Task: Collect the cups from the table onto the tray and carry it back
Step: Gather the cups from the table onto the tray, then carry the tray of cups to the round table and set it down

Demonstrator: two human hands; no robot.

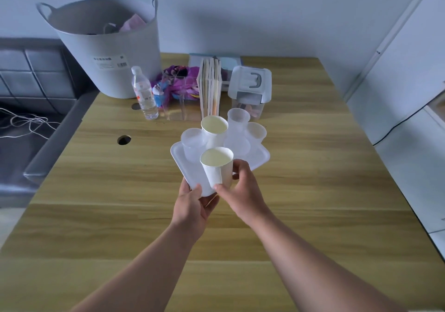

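A lived-in home room: a wooden table (313, 191) against a plain wall carries a laundry tub (108, 54) of clothes, a water bottle (144, 94), upright books (210, 88) and a lidded storage box (250, 90), beside a dark padded sofa (31, 78).

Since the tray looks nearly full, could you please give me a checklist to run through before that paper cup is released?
1. Left hand holds the white tray by its near corner: ok.
2. Right hand has a firm grip on the near paper cup: ok.
3. Cup base seated flat on the tray: cannot tell, the hands hide it.
4. Second paper cup and three translucent plastic cups upright: ok.
5. Tray level: not ok, it appears tilted and supported at one corner only.
6. No cups left on the wooden table: ok, none visible.
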